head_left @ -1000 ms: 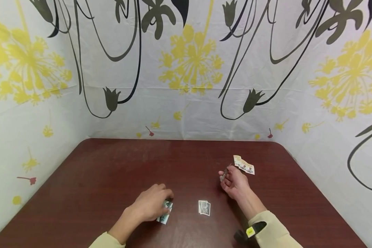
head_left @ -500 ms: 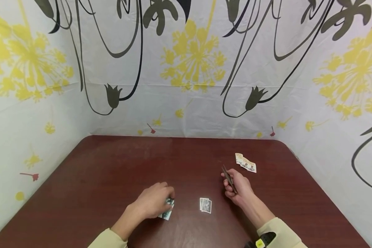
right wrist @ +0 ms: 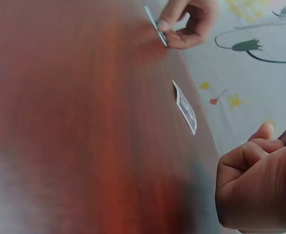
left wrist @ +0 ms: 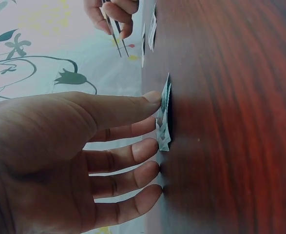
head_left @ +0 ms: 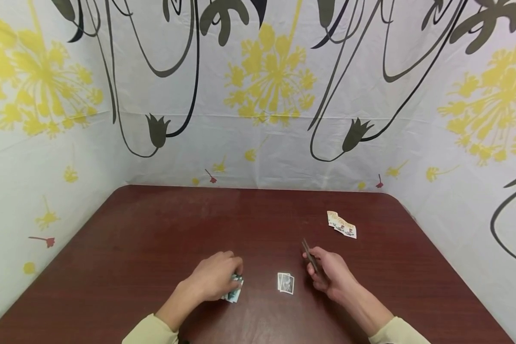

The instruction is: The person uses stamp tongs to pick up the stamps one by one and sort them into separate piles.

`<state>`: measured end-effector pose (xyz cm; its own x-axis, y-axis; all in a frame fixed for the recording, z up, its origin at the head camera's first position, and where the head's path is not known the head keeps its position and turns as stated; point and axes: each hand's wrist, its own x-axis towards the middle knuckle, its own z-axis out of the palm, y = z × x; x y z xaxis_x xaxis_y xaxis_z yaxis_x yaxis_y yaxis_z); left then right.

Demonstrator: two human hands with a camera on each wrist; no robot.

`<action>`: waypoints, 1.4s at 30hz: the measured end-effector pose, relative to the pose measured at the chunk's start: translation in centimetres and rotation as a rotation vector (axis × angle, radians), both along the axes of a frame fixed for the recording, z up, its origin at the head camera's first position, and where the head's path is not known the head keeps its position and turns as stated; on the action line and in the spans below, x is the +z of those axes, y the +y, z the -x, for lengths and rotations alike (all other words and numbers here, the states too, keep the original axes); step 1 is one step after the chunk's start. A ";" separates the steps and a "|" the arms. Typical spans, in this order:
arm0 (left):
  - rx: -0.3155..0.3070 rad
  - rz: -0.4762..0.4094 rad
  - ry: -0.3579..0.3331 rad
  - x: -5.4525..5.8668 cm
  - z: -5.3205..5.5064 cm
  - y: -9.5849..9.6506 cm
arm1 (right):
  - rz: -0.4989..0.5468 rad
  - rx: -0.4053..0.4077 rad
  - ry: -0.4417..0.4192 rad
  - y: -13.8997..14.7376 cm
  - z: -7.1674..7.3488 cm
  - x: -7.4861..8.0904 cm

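Observation:
My left hand is at the left of the middle, its thumb and fingers pinching a few teal stamps low over the table. In the left wrist view these stamps stand on edge to the camera, with jagged borders. My right hand holds dark tweezers, tips pointing away and up. The two prongs of the tweezers are apart in the left wrist view, with nothing seen between them. Between my hands lie overlapping grey stamps with white borders.
Farther back on the right, several cream and yellow stamps overlap in a row. The dark red table has rounded far corners. White cloth with a flower print hangs around its back and sides.
My right hand has drawn back from beside the yellow stamps, the tweezers turning clearly into view. My left hand stays at the teal stamps. The head view has shifted slightly.

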<state>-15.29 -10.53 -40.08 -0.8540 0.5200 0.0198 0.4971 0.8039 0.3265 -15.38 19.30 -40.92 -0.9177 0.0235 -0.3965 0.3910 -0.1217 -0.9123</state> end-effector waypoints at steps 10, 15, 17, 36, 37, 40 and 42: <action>-0.027 0.047 0.087 0.3 -0.4 1.0 | -0.070 0.124 0.003 -0.2 -2.3 -0.8; -0.104 0.100 0.182 0.1 -0.7 2.0 | -0.073 0.177 0.026 0.0 -3.2 -0.9; -0.135 0.107 0.201 0.0 -1.0 2.4 | -0.072 0.202 0.029 0.0 -3.6 -0.8; -0.188 0.176 0.191 0.1 -1.1 6.1 | -0.045 0.357 0.007 -0.3 -5.8 -1.3; -0.187 0.178 0.188 0.1 -1.1 6.2 | -0.040 0.365 0.007 -0.3 -5.9 -1.4; -0.190 0.186 0.179 -0.1 -1.1 6.3 | -0.031 0.384 0.001 -0.5 -6.2 -1.4; -0.195 0.189 0.174 -0.2 -1.2 6.4 | -0.029 0.392 -0.008 -0.7 -6.5 -1.4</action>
